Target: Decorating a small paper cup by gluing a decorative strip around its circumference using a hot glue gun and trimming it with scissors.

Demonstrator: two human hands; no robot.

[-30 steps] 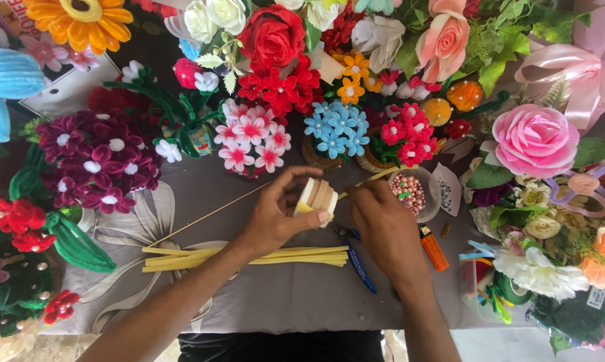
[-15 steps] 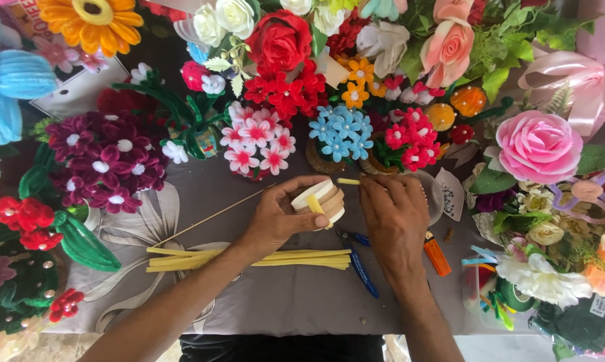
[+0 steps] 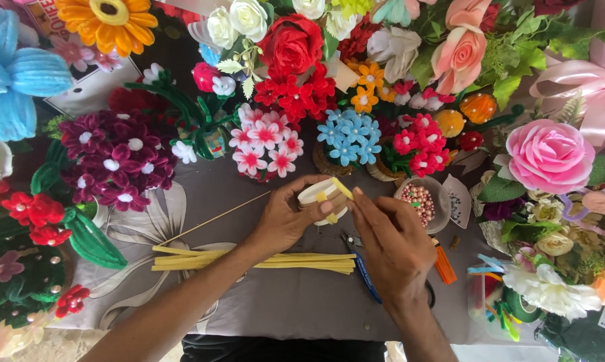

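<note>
Two hands were in view over the grey printed cloth (image 3: 296, 302). Left hand (image 3: 286, 218) was curled around one cream, roll-shaped piece (image 3: 319, 199), thumb and fingers closed on it; a thin wooden stick (image 3: 215, 218) ran out from under that hand toward the purple flower bunch (image 3: 118, 161). Right hand (image 3: 389, 241) was pinched shut on one short yellow strip (image 3: 341, 188), touching the top of the roll.

The roll sat just in front of the blue flower pot (image 3: 348, 137), near the cloth's far edge. It looked pale cream and cylindrical, with two small yellow bits on its face; hard to tell if it was tape or wound material.

Counted: one pile of yellow pipe cleaners (image 3: 249, 260) just below the left hand, individual count unclear. One clear cup of pink beads (image 3: 420, 201) right of the roll. One orange-handled tool (image 3: 443, 265) and one blue-handled tool (image 3: 366, 275), both partly hidden under the right hand. One large pink rose (image 3: 549, 155) at far right. Flowers at the edges were cut off.
</note>
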